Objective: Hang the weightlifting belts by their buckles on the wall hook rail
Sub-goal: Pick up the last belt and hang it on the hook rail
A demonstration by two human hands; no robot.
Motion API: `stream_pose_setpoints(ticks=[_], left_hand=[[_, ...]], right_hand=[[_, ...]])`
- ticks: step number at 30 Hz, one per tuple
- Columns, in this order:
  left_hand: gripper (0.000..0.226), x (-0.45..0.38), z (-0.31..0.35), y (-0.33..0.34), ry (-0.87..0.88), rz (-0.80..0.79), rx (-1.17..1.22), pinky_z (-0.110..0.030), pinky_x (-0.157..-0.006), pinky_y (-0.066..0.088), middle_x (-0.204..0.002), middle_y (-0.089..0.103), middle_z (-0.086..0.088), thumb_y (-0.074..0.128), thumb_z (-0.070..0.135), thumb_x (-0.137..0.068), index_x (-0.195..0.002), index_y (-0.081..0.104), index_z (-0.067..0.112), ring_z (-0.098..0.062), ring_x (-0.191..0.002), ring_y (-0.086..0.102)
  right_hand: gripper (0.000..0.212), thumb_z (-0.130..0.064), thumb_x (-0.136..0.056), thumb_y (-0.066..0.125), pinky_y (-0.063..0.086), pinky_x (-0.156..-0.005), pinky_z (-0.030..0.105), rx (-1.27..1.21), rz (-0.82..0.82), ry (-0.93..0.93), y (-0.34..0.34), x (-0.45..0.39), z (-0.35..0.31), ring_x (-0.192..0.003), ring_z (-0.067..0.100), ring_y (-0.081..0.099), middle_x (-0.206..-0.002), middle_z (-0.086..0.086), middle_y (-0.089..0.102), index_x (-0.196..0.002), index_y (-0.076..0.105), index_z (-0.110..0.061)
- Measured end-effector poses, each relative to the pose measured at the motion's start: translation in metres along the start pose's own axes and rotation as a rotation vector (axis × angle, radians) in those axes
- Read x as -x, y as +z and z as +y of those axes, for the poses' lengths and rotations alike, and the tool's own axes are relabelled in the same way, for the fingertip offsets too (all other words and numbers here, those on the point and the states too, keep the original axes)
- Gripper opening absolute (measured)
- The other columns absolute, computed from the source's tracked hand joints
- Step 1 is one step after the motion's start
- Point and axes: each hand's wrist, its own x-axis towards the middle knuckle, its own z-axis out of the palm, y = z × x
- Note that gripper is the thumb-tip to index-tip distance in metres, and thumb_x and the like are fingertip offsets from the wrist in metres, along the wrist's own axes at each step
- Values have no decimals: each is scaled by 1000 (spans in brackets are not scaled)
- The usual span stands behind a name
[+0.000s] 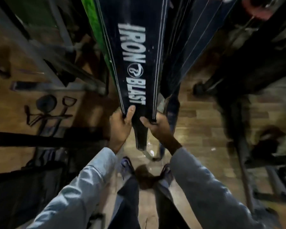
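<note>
A black weightlifting belt [135, 60] with white stitching and the white words IRON BLAST hangs straight down in front of me. My left hand [120, 125] grips its left edge near the lower end, thumb lying on the front face. My right hand [155, 126] grips the right edge at the same height. The belt's narrow tail [140, 139] dangles between my hands. To its right hang other dark belts [185, 52], and a green-edged belt [96, 30] hangs to the left. The buckles and the hook rail are above the frame, out of view.
A grey metal rack frame [31, 47] stands at the left, with cable handles [56, 111] lying on the wooden floor [205, 116] beside it. Dark gym equipment [246, 71] fills the right side. My feet [127, 164] stand on the floor below the belts.
</note>
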Motion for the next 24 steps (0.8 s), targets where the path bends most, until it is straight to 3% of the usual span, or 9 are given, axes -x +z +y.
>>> stream_pose_setpoints(ticks=[3,6,8,10,12,16,20,22,24], left_hand=[[47,25,-51,15,-105,-98,62,-34,-96,57,-115,75,-4,60,49,-98,-121,69,8,-12,-111,71],[53,57,-115,32,-265,-269,-100,-30,-76,56,-86,72,-7,60,58,-95,-97,68,5,-23,-85,71],[38,84,-163,46,-358,-392,-252,-15,-65,44,-78,63,3,62,47,-97,-88,63,11,-21,-77,64],[23,113,-209,60,-356,-477,-371,-15,-66,44,-77,56,7,62,36,-100,-86,57,18,-19,-74,59],[23,137,-252,70,-372,-527,-438,-28,-66,47,-76,59,2,61,31,-100,-84,58,16,-21,-71,60],[26,180,-324,103,-335,-634,-502,-19,-60,27,-64,54,4,67,17,-96,-74,54,17,-10,-61,48],[29,209,-408,152,-308,-729,-525,-25,-59,31,-61,47,8,70,17,-93,-71,50,18,-6,-58,42],[23,214,-447,177,-308,-769,-543,-32,-60,43,-66,55,4,69,17,-92,-73,57,13,-15,-62,55],[18,219,-487,203,-273,-824,-572,-39,-65,51,-70,62,-2,65,19,-92,-75,59,13,-26,-69,62]], right_hand=[[37,-21,-100,66,53,-98,30,5,-78,129,16,-3,66,-108,0,64,-121,-2,68,-132,58,-4],[46,-25,-104,58,46,-108,52,103,-97,193,35,3,147,-118,8,56,-126,-8,60,-144,48,-6],[54,-24,-104,58,42,-115,46,94,-81,296,46,8,207,-131,10,49,-144,-3,54,-153,39,-10],[63,-27,-104,59,39,-113,31,25,-49,451,51,16,257,-142,16,43,-157,3,44,-159,31,-14],[60,-27,-103,62,41,-108,27,-38,-21,543,60,23,313,-140,21,49,-154,8,50,-156,38,-15],[53,-36,-100,63,45,-110,36,-38,-70,694,67,27,428,-130,27,59,-142,15,61,-148,50,-18],[57,-49,-98,62,51,-108,45,6,-75,770,58,20,536,-125,26,63,-139,10,64,-147,51,-22],[51,-43,-100,62,51,-106,39,26,-58,796,56,16,580,-123,24,63,-136,8,65,-146,52,-23],[44,-34,-100,65,51,-93,22,34,9,829,53,9,631,-113,20,65,-125,4,68,-141,57,-21]])
